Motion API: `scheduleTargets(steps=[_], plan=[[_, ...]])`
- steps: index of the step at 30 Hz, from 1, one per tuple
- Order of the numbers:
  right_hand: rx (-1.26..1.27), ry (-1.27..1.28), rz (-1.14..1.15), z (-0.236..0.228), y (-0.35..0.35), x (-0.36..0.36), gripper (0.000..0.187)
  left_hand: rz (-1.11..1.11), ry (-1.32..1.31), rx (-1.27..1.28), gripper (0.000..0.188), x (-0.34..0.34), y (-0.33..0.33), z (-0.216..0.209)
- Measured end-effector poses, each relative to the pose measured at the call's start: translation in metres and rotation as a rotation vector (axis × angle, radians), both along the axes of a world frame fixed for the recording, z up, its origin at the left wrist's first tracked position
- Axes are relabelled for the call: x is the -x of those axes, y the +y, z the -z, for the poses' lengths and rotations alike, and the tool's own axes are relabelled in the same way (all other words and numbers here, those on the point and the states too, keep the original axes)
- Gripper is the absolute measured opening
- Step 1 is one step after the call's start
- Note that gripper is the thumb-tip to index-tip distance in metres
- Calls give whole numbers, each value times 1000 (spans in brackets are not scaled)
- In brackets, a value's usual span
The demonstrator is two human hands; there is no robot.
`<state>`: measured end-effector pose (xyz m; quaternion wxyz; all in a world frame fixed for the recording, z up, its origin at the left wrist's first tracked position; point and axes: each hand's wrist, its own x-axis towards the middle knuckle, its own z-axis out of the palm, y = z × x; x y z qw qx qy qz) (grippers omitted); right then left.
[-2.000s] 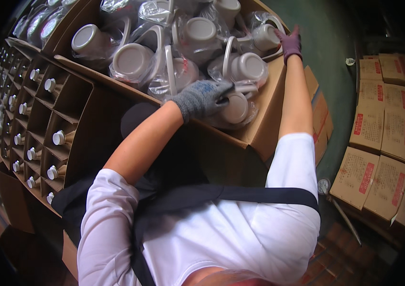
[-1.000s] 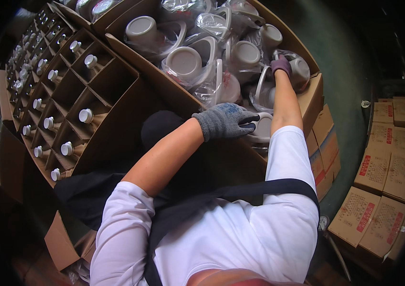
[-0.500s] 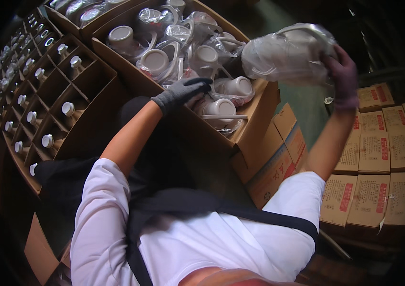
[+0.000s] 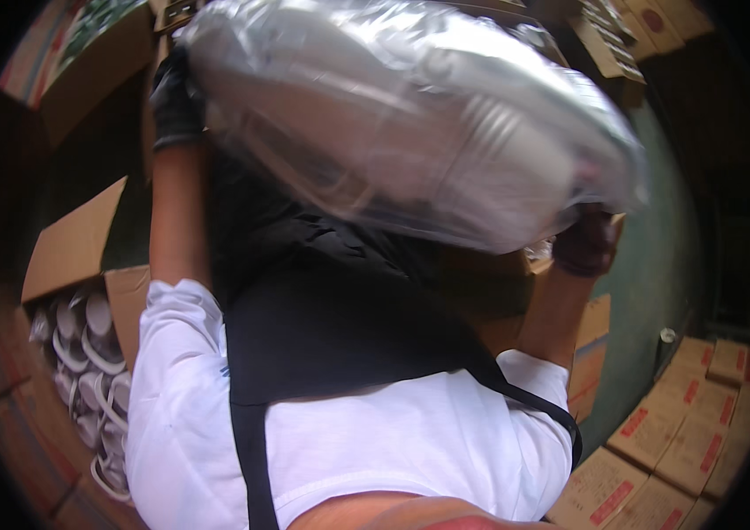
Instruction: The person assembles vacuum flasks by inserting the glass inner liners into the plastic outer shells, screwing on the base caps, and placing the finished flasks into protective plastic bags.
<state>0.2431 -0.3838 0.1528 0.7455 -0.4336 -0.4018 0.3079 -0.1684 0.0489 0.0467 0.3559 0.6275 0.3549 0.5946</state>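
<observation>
Up top, and filling most of the view, here's the bagged container (image 4: 393, 132), pale, ribbed toward its right half and wrapped in a loose, shiny clear bag (image 4: 366, 26). It's stretched crosswise, up in the air between the two gloved hands, in front of the black apron (image 4: 340, 327). On the right, the right hand (image 4: 585, 240) in its dark purple glove has the lower right end, the grip closed on the plastic and tucked beneath it. Over on the left, the left hand (image 4: 178, 102) in a dark grey glove is up against the other end, but with blur and the bag hiding its fingers, I can't tell how far that grip is closed.

Down at the left, an open carton (image 4: 70, 238) has a flap raised, with pale handled containers (image 4: 97, 318) crowded inside, just beside the white left sleeve (image 4: 176, 336). Across at the lower right, brown cartons (image 4: 605, 477) with red labels sit in close rows, and greenish floor (image 4: 649, 221) runs above them.
</observation>
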Motion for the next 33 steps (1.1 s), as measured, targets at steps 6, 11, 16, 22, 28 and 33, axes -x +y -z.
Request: scheduleTargets(steps=[6, 11, 16, 22, 28, 33], plan=[[181, 388, -233, 134, 17, 8, 33, -788, 1260, 27, 33, 246, -86, -13], [287, 342, -432, 131, 11, 18, 29, -663, 463, 53, 30, 203, -230, -40], [316, 397, -224, 111, 61, 45, 28, -136, 331, 976, 32, 149, -237, 57], [141, 454, -362, 88, 81, 45, 28, 142, 517, 1492, 36, 166, -207, 74], [201, 288, -337, 85, 89, 39, 26, -353, 633, 1040, 39, 223, -194, -84], [265, 371, -218, 81, 97, 48, 35, -193, 188, 185, 47, 161, -172, -88]])
